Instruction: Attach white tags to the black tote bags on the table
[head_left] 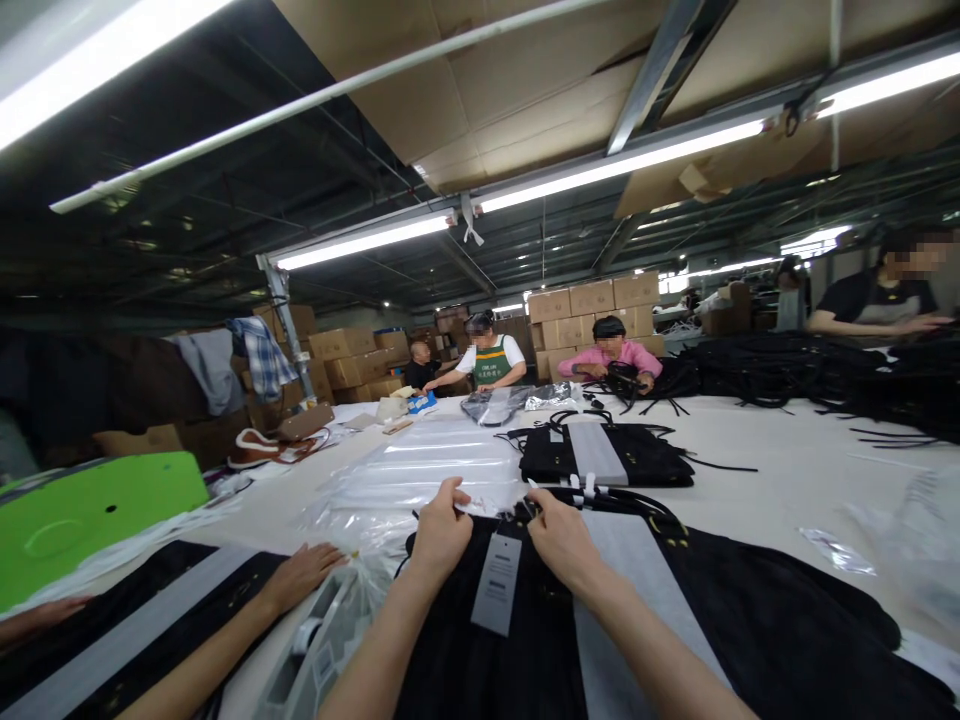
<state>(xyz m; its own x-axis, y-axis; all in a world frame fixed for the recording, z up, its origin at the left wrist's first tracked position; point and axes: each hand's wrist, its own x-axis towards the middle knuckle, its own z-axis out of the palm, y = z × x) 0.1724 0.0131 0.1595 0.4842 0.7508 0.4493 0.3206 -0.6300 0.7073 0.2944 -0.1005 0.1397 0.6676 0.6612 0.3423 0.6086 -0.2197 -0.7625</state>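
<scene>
Fingers of left hand (442, 530) and right hand (562, 540), curled nearly shut, hold unclear, at black bag's (450, 640) top edge: risked tearing off grey tag (496, 590), just below them, by pulling unevenly.

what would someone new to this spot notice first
The eye would probably go first to the bright green board at the far left of the white table. Next comes the big black bag in front, with a grey tag hanging between the left hand and the right hand. Overhead, long bright tube lights cross the dark roof.
</scene>
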